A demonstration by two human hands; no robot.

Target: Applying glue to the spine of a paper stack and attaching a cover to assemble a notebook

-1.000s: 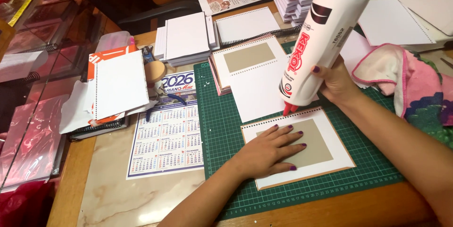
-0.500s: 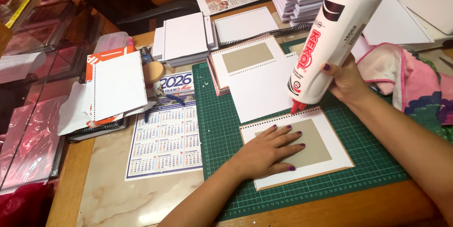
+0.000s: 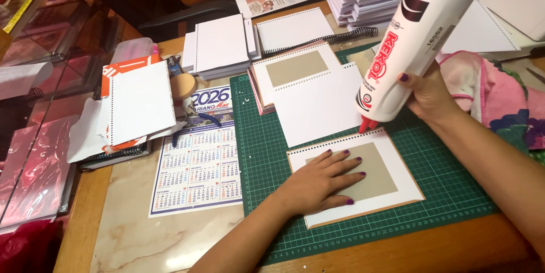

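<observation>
Glue bottle [image 3: 413, 40] sat gripped in the right hand [image 3: 428, 94], nozzle seemingly touching the cover [image 3: 392, 154]; left hand [image 3: 321, 179] lay flat, fingers spread.

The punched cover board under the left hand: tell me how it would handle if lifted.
The cover board lies dead flat with a visible thick edge, so probably stiff. It looks light. The left hand pins it, suggesting it slides on the cutting mat.

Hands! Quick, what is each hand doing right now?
Left hand: open, pressed flat on the punched card cover.
Right hand: closed around the tilted white glue bottle, red nozzle pointing down.
</observation>
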